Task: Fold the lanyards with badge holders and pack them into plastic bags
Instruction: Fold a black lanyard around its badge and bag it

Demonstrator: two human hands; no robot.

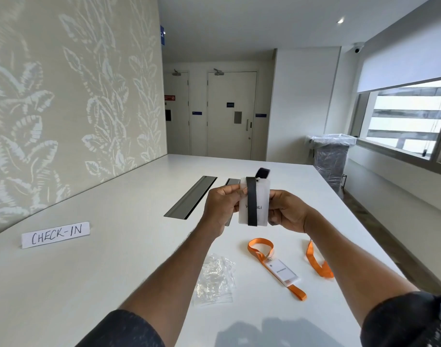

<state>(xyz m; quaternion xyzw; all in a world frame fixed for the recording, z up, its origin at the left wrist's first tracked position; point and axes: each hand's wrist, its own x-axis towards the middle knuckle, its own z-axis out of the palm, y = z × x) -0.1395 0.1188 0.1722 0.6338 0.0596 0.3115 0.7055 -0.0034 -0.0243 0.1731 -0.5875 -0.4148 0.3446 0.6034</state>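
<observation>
I hold a white badge holder (260,196) upright above the table, with its black lanyard (252,201) wrapped vertically around it and a loop sticking out on top. My left hand (220,205) pinches its left edge and my right hand (285,212) grips its right edge. On the table below lies an orange lanyard (260,246) with its badge holder (282,271) attached, unfolded. A small stack of clear plastic bags (214,279) lies to its left.
A white table (89,284) stands against the patterned wall on the left. A folded "CHECK-IN" sign (55,234) is at the left. Two dark cable slots (192,197) run through the table's middle. A covered bin (332,159) is beyond the far right corner.
</observation>
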